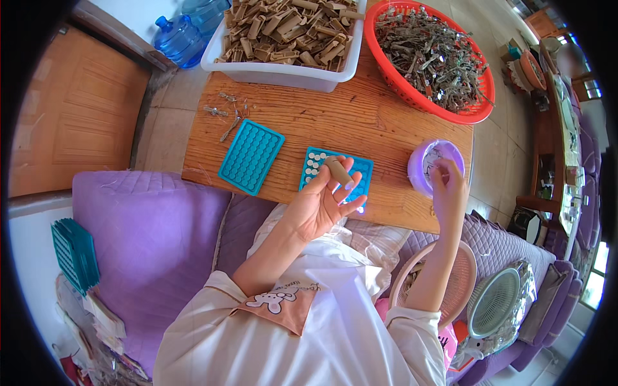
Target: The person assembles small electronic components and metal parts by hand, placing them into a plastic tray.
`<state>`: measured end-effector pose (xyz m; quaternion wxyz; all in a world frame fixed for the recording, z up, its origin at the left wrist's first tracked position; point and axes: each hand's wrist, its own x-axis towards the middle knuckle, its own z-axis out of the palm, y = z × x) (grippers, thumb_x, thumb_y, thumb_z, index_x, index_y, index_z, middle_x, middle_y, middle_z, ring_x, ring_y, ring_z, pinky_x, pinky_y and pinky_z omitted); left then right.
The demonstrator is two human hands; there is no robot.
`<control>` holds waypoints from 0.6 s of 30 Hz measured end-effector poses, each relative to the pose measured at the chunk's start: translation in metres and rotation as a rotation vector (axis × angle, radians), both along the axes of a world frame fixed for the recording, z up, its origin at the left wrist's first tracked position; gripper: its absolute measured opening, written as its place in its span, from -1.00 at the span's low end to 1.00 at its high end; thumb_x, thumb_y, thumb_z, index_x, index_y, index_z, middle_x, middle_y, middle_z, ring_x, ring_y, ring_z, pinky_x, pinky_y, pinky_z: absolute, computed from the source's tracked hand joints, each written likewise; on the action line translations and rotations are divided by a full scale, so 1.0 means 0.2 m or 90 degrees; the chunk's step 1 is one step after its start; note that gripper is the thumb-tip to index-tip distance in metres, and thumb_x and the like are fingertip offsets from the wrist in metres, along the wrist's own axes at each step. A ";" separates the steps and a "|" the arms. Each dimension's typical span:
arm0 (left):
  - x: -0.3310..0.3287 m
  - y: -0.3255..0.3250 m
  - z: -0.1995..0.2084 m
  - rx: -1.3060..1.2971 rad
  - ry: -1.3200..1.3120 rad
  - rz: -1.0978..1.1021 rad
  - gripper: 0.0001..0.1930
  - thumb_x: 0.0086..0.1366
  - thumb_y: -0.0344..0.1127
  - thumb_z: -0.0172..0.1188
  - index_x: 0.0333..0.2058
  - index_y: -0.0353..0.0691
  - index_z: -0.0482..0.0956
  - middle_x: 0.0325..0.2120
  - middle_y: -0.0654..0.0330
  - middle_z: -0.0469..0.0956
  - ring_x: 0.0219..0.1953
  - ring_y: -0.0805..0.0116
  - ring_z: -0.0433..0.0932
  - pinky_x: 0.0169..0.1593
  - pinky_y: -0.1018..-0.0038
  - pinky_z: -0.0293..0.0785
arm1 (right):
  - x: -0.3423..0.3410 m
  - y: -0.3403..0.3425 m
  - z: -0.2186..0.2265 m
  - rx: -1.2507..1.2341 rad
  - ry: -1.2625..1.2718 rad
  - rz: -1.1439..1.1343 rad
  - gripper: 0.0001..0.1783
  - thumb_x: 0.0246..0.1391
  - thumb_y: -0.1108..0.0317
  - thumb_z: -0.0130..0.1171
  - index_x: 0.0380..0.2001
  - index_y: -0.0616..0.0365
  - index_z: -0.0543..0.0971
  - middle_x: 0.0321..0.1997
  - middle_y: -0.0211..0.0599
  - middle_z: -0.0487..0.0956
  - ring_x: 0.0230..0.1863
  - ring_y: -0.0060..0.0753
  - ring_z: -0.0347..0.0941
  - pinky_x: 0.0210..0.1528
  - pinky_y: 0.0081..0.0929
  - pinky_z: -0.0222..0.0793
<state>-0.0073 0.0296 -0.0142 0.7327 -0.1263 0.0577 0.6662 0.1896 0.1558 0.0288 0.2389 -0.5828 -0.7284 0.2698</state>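
Observation:
A short brown curved piece [339, 172], like a small tube or shell, is held between the fingers of my left hand [317, 209], palm turned up. Under that hand lies a teal tray [362, 172] of round cells; several carry white round pieces, mostly along its left side. Over at the right, my right hand [450, 192] dips its fingertips into a purple bowl [417, 168]. Those fingers are pinched together, and what they grip is too small to tell. A second teal tray [251, 158], without white pieces, rests to the left.
At the table's far side stand a white tub [277, 76] heaped with brown pieces and a red basket [380, 55] full of metal clip-like parts. Loose metal bits [230, 122] lie far left on the wooden table [302, 128]. Stacked teal trays [74, 257] sit beside the purple sofa.

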 end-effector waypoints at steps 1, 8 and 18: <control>0.00 0.00 0.00 -0.001 0.003 0.001 -0.70 0.24 -0.16 -0.22 -0.09 -0.10 0.26 -0.08 0.28 0.35 -0.04 0.26 0.34 0.00 0.14 0.29 | 0.02 0.06 -0.04 -0.001 0.003 0.001 -0.82 -0.16 0.44 0.07 -0.40 0.25 0.46 -0.56 -0.24 0.47 -0.52 -0.45 0.39 -0.46 -0.55 0.27; 0.01 0.01 0.03 -0.037 -0.117 0.004 -0.67 0.22 -0.16 -0.16 -0.11 -0.19 0.30 -0.11 0.29 0.36 -0.05 0.29 0.34 -0.33 0.48 0.55 | 0.00 0.23 -0.20 -0.011 -0.372 0.063 -0.83 -0.20 0.35 0.09 -0.49 0.19 0.46 -0.49 -0.07 0.50 -0.40 -0.06 0.42 -0.37 -0.22 0.27; 0.02 0.01 0.05 0.006 -0.137 -0.034 -0.68 0.21 -0.16 -0.13 -0.10 -0.18 0.30 -0.14 0.30 0.39 -0.10 0.30 0.39 -0.41 0.58 0.56 | 0.10 0.18 -0.06 -0.096 0.025 0.020 -0.87 -0.08 0.48 -0.06 -0.44 0.25 0.47 -0.61 -0.23 0.48 -0.56 -0.50 0.41 -0.47 -0.56 0.29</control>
